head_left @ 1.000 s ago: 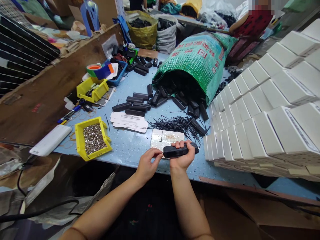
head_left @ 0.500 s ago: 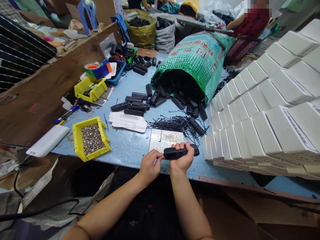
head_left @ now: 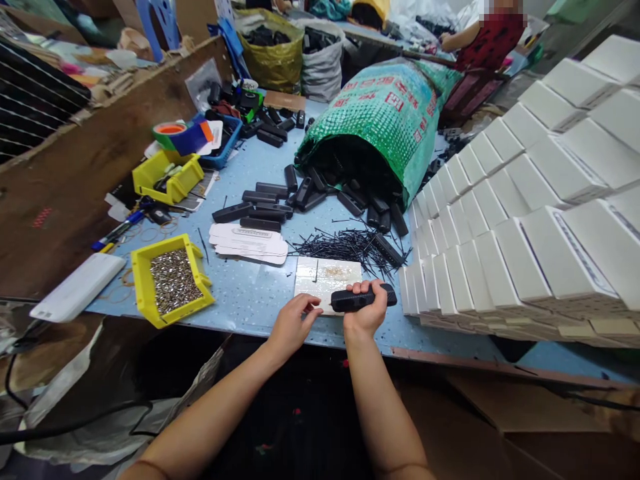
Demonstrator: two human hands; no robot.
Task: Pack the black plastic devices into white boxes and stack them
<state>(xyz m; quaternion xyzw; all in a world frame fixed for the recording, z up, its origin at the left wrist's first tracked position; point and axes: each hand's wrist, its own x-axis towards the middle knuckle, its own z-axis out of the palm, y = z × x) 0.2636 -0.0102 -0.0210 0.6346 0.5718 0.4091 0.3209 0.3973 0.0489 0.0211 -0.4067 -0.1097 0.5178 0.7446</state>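
My right hand [head_left: 369,312] is wrapped round a black oblong device [head_left: 345,300] with a textured surface, held level above the table's front edge. Just left of the device's end, my left hand [head_left: 294,321] is open, thumb and forefinger apart, with nothing visible between them. Under and behind the hands lies a white tile [head_left: 325,272] with a small bent black pin [head_left: 315,270] on it. Behind the tile spreads a heap of thin black pins [head_left: 345,245]. Similar black devices [head_left: 267,212] lie farther back.
A yellow bin [head_left: 145,303] of small metal parts stands left, near white paper slips [head_left: 247,245]. A green woven sack [head_left: 370,107] spills black devices at the back. White boxes [head_left: 510,250] are stacked along the right. A person in red [head_left: 493,40] sits beyond the sack.
My left hand has come away from the device's end, and its thumb and forefinger have parted. My right hand still holds the device. The view has shifted slightly.
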